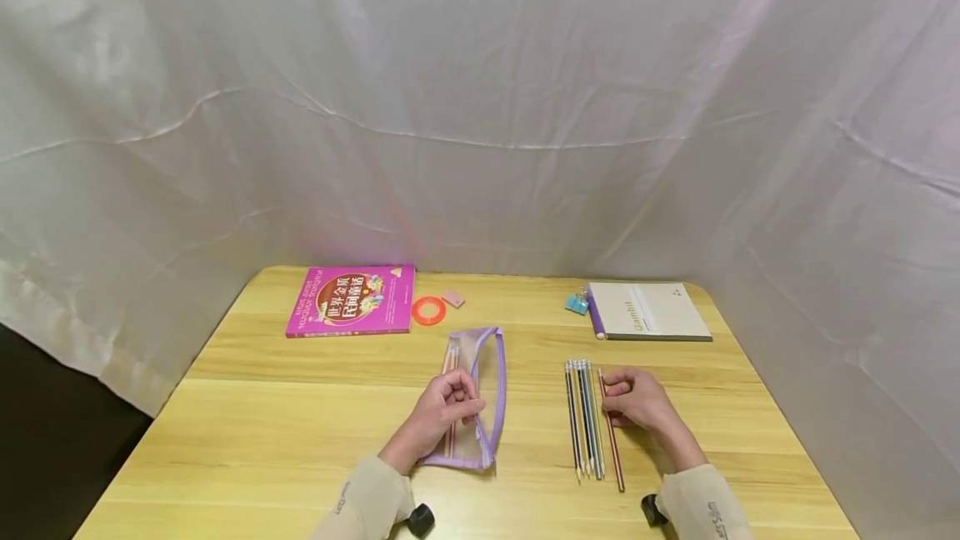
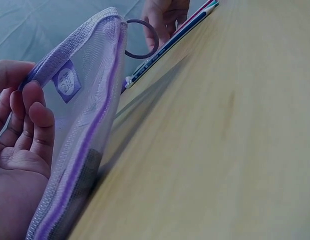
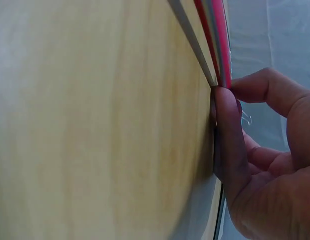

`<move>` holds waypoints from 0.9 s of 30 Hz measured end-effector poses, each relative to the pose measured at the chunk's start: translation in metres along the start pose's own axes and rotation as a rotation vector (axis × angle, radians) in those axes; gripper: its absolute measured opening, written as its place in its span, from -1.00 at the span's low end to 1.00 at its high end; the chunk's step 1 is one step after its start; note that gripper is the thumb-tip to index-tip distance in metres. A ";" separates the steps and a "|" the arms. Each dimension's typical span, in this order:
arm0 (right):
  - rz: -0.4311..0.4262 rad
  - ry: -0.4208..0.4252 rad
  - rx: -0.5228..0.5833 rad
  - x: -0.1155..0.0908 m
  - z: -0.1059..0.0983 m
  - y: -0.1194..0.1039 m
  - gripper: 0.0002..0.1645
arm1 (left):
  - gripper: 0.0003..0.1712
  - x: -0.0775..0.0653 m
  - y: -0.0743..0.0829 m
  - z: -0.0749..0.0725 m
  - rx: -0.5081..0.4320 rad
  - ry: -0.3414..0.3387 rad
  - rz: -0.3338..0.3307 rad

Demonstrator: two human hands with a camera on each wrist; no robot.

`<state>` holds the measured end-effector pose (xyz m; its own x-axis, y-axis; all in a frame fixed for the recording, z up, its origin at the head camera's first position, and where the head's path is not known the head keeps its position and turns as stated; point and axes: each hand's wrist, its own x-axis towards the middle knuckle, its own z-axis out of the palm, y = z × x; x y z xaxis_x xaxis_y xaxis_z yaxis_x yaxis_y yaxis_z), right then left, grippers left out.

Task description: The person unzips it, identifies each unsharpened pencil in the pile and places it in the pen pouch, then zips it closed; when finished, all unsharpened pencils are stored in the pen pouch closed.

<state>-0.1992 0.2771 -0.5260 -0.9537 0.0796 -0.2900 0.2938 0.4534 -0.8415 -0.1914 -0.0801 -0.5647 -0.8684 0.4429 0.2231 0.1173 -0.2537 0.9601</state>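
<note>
My left hand [image 1: 442, 411] pinches the purple-trimmed edge of a mesh pencil case [image 1: 502, 390] between thumb and fingers. The case's zipped side gapes on the right, and pencils [image 1: 450, 443] show inside along its left part. In the left wrist view the case's purple zip [image 2: 89, 140] stands up off the table. On the right, my right hand [image 1: 641, 402] pinches a dark red pencil [image 1: 615, 452] near its upper half. That pencil lies at a slight slant beside a row of several striped pencils [image 1: 584, 415]. In the right wrist view, thumb and forefinger meet on the red pencil [image 3: 221, 40].
Behind the case lie a pink book [image 1: 390, 307], an orange-red ring [image 1: 428, 311] and a pink eraser [image 1: 453, 298]. A blue binder clip [image 1: 577, 304], a purple pen [image 1: 596, 317] and a notebook [image 1: 667, 311] are at the back right. Pale curtains [image 1: 480, 190] enclose the wooden table [image 1: 262, 440].
</note>
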 end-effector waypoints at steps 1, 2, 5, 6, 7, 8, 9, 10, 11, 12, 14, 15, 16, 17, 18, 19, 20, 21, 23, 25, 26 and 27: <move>-0.001 0.001 -0.002 0.000 0.000 0.000 -0.52 | -0.72 0.000 0.000 0.000 -0.001 0.001 -0.002; -0.002 0.002 -0.002 0.000 0.000 0.000 -0.53 | -0.72 0.000 -0.001 0.000 -0.003 0.004 -0.003; -0.004 0.001 -0.001 0.000 0.001 -0.001 -0.54 | -0.71 -0.001 -0.001 0.000 -0.006 0.009 -0.004; -0.005 0.001 -0.002 0.000 0.001 -0.001 -0.54 | -0.71 -0.001 -0.001 0.000 -0.007 0.010 -0.003; -0.005 0.001 -0.002 0.000 0.001 -0.001 -0.54 | -0.71 -0.001 -0.001 0.000 -0.007 0.010 -0.001; -0.003 0.003 -0.002 0.000 0.001 -0.002 -0.54 | -0.71 -0.001 0.000 0.000 -0.008 0.011 0.001; -0.001 0.005 -0.004 0.000 0.001 -0.002 -0.54 | -0.71 -0.001 0.000 0.000 -0.009 0.009 0.003; 0.002 0.008 -0.005 0.000 0.001 -0.002 -0.55 | -0.71 -0.001 0.000 0.001 -0.009 0.007 0.005; 0.005 0.010 -0.006 0.000 0.001 -0.002 -0.55 | -0.71 -0.001 0.000 0.001 -0.008 0.006 0.006; 0.008 0.012 -0.007 0.000 0.000 -0.003 -0.55 | -0.72 -0.001 0.000 0.001 -0.008 0.005 0.008; 0.011 0.011 -0.006 0.000 0.000 -0.002 -0.56 | -0.72 0.000 0.000 0.001 -0.006 0.003 0.009; 0.011 0.009 -0.004 0.000 -0.001 -0.001 -0.56 | -0.72 0.000 0.000 0.002 -0.005 0.002 0.009; 0.011 0.004 0.004 0.000 -0.002 -0.001 -0.55 | -0.72 0.000 0.000 0.002 -0.002 0.003 0.008; 0.013 0.000 0.018 0.000 -0.002 0.000 -0.54 | -0.72 0.000 0.000 0.002 -0.002 0.002 0.005; 0.015 -0.007 0.036 0.000 -0.004 0.001 -0.53 | -0.72 0.000 -0.001 0.002 -0.002 0.001 0.002; 0.018 -0.013 0.059 0.000 -0.005 0.002 -0.52 | -0.71 0.000 -0.001 0.002 0.000 -0.001 0.001; 0.023 -0.022 0.083 0.000 -0.006 0.004 -0.51 | -0.71 0.000 -0.001 0.002 0.001 -0.001 -0.001; 0.025 -0.035 0.106 0.000 -0.007 0.005 -0.50 | -0.71 0.000 -0.001 0.002 0.003 -0.001 -0.002; 0.028 -0.058 0.153 0.001 -0.010 0.008 -0.47 | -0.70 0.000 -0.001 0.001 0.007 0.000 -0.003; 0.030 -0.077 0.185 0.001 -0.012 0.011 -0.43 | -0.70 0.000 0.000 0.001 0.013 0.002 0.000; 0.030 -0.086 0.192 0.002 -0.013 0.012 -0.41 | -0.71 0.000 0.000 0.001 0.015 0.001 0.000; 0.027 -0.092 0.199 0.002 -0.013 0.013 -0.40 | -0.71 0.000 0.000 0.001 0.017 0.000 0.000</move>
<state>-0.1979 0.2952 -0.5316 -0.9380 0.0045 -0.3466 0.3351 0.2674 -0.9034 -0.1909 -0.0794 -0.5646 -0.8685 0.4427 0.2230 0.1254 -0.2390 0.9629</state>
